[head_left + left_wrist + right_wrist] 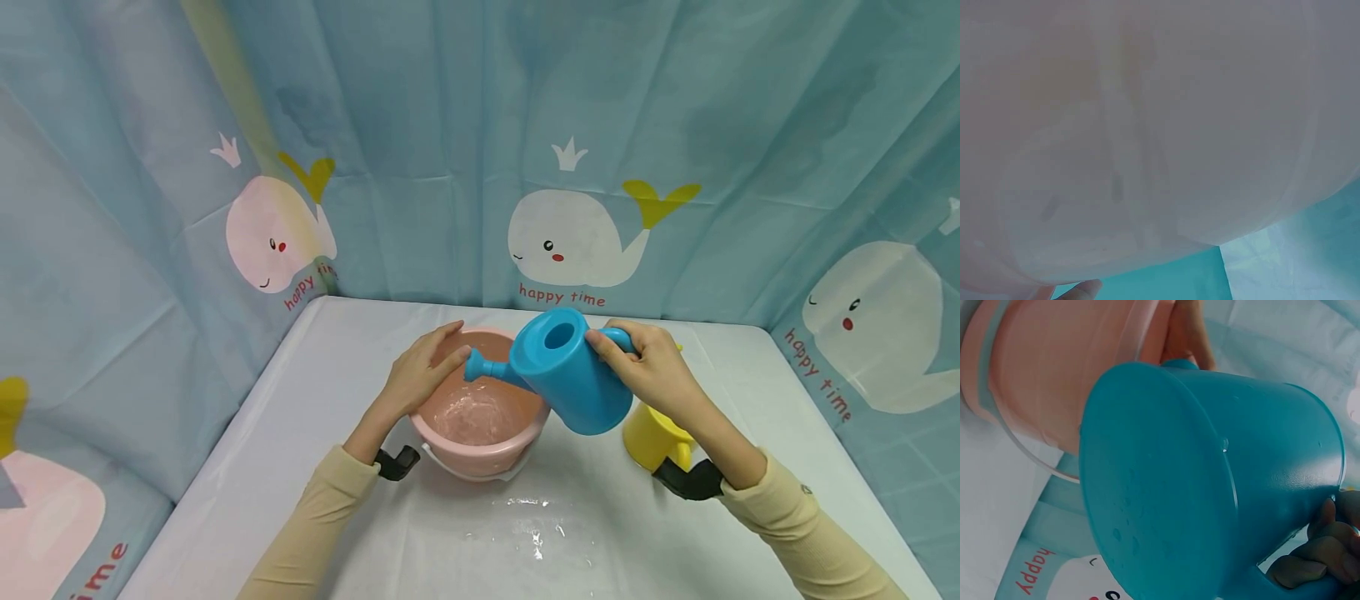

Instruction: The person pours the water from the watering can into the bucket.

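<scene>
Creased blue sheeting (pixel 450 100) lines the rear and both sides of the white surface (pixel 337 350), printed with pale whales (pixel 562 237), crowns (pixel 568 157) and red "happy time" lettering (pixel 562 297). Light glints on the surface's near half.

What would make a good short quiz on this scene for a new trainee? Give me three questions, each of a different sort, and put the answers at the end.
1. Which part of the blue watering can does the right hand grip?
(a) its spout
(b) its handle
(c) its base

2. True or false: the left hand touches the pink bucket.

3. In the head view, what colour is the partly hidden container to the right of the bucket?

Key: 1. b; 2. true; 3. yellow.
</scene>
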### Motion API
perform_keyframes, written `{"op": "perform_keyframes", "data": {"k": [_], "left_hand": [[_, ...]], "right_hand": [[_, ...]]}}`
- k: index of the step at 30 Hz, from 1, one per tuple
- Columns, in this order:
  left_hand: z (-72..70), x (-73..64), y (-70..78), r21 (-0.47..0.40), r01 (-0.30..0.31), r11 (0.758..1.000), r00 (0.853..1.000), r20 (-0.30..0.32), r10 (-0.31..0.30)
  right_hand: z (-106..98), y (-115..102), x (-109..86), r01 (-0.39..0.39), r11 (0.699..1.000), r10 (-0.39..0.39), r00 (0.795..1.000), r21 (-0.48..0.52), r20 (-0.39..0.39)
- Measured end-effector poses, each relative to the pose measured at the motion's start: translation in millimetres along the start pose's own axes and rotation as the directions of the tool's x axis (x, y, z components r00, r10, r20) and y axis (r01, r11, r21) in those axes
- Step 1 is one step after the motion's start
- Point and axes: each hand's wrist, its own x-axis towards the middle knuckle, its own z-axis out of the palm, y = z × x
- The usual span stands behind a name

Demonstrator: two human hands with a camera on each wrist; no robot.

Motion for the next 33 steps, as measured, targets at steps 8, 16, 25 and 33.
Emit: {"op": "perform_keyframes", "data": {"k": [8,16,25,33], "left_hand": [[0.4,-0.2,0.4,0.001,0.009,1.000,1.000,-0.002,-0.009],[0.9,0.2,-0.5,0.005,0.006,1.000,1.000,-0.003,-0.006],[0.6,0.3,0.3,0.006,0.009,1.000,1.000,-0.001,-0.009],[0.5,0.0,0.6,0.007,0.015,1.000,1.000,0.002,-0.015]], "right_hand": [[0.0,-0.7,0.5,0.018,1.000,-0.018,1.000,-0.006,-0.003],[0.8,0.0,1.4,0.024,1.000,-0.024,1.000,-0.015,-0.003],[0.2,1.5,3.1,0.041,0.999,-0.041,0.999,-0.019,-0.001],[0.0,-0.3,4.3,0.045,0.999,-0.045,0.999,-0.028,0.002]]}}
